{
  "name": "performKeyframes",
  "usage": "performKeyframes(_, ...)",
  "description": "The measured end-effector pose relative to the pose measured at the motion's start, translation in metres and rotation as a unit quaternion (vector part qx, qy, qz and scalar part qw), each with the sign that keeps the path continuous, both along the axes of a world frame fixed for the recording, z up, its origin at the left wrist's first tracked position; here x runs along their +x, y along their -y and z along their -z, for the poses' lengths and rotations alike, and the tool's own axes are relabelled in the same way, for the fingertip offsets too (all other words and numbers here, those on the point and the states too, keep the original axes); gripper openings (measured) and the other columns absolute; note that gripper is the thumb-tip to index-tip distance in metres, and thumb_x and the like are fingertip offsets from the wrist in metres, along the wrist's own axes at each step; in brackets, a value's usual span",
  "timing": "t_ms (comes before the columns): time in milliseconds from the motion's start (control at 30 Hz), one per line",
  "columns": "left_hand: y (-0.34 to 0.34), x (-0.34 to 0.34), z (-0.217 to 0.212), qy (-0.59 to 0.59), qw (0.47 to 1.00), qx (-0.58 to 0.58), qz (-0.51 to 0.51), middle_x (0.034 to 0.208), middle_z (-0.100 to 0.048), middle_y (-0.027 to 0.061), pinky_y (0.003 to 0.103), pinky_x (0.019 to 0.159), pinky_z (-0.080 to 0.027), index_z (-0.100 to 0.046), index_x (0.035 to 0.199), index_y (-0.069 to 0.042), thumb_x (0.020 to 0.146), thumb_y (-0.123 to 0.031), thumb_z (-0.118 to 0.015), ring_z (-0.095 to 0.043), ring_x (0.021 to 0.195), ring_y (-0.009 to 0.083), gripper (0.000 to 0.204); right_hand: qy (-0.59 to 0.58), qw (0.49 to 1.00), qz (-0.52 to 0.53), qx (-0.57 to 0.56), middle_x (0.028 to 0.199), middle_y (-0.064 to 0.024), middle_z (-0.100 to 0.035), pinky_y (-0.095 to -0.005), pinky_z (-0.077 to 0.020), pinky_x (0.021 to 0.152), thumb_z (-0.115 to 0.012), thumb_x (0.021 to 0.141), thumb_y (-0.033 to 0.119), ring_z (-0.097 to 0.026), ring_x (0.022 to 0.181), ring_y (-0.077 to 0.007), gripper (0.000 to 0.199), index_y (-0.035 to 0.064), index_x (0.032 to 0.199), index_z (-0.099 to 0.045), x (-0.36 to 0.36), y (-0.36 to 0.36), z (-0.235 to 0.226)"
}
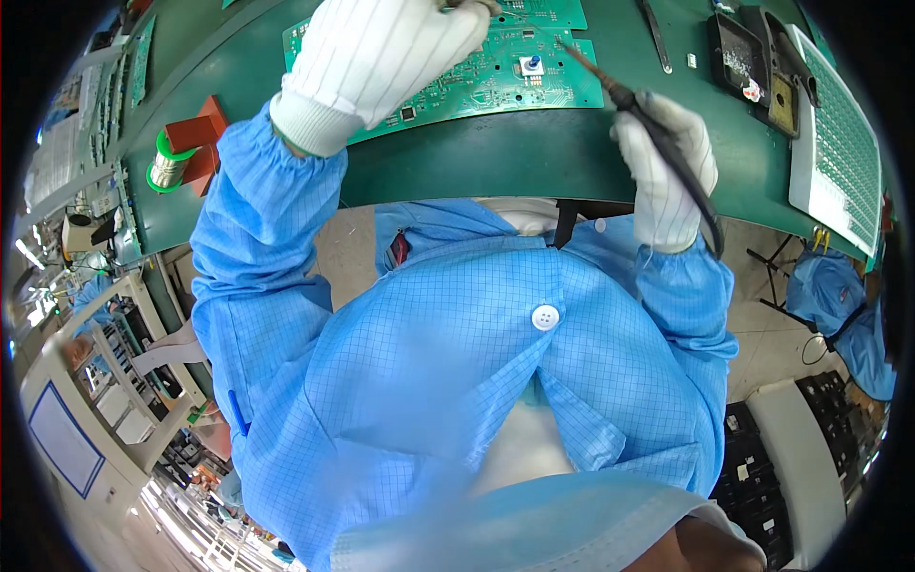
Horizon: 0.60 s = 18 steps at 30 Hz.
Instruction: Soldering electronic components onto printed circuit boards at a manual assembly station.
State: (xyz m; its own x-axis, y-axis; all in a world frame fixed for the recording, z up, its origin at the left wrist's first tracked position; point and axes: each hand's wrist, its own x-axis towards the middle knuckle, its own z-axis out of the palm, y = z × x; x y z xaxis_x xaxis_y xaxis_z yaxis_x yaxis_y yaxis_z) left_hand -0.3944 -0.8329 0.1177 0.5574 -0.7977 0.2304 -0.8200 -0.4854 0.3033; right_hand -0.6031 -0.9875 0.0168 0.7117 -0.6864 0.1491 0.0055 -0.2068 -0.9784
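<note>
A green circuit board (562, 93) lies on the bench in front of me, with a blue-topped white component (531, 66) near its right part. My left hand (381, 62), in a white striped glove, is over the board's left part. Its fingers are pinched together at the top edge of the picture, and what they hold is too small and cut off to name. In my gloved right hand (667, 157) is a soldering iron (658, 133), gripped like a pen. Its thin tip points up and left over the board's far right part, and its dark cord hangs down behind the hand.
A solder wire spool (169, 164) sits on a red-brown holder at the left. Tweezers (656, 36) lie beyond my right hand. At the right are a black soldering iron stand (783, 95) with a sponge and a white tray (839, 143). The green bench's (477, 157) near edge curves before me.
</note>
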Motion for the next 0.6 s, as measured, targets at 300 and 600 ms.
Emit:
performKeyframes(300, 0.03, 0.006, 0.004, 0.112, 0.984, 0.052, 0.126, 0.073, -0.068, 0.0172, 0.045, 0.065, -0.055, -0.07, 0.087, -0.006, 0.083, -0.02, -0.063, -0.068, 0.07, 0.0355, 0.016, 0.017, 0.996, 0.062, -0.059, 0.089, -0.0081, -0.072, -0.029, -0.0584, 0.068, -0.084, 0.082, 0.01, -0.071, 0.074, -0.0154, 0.026, 0.0029, 0.102, -0.069, -0.007, -0.015, 0.023)
performKeyframes(600, 0.029, 0.011, 0.011, 0.152, 0.978, -0.001, 0.146, 0.071, -0.067, 0.0167, 0.044, 0.065, -0.055, -0.07, 0.086, -0.006, 0.082, -0.02, -0.064, -0.068, 0.068, 0.0352, 0.016, -0.015, 0.999, 0.037, -0.019, 0.092, -0.0066, -0.072, -0.0263, -0.0584, 0.07, -0.083, 0.083, 0.008, -0.071, 0.078, -0.0144, 0.025, 0.0028, 0.103, -0.07, 0.003, -0.011, 0.014)
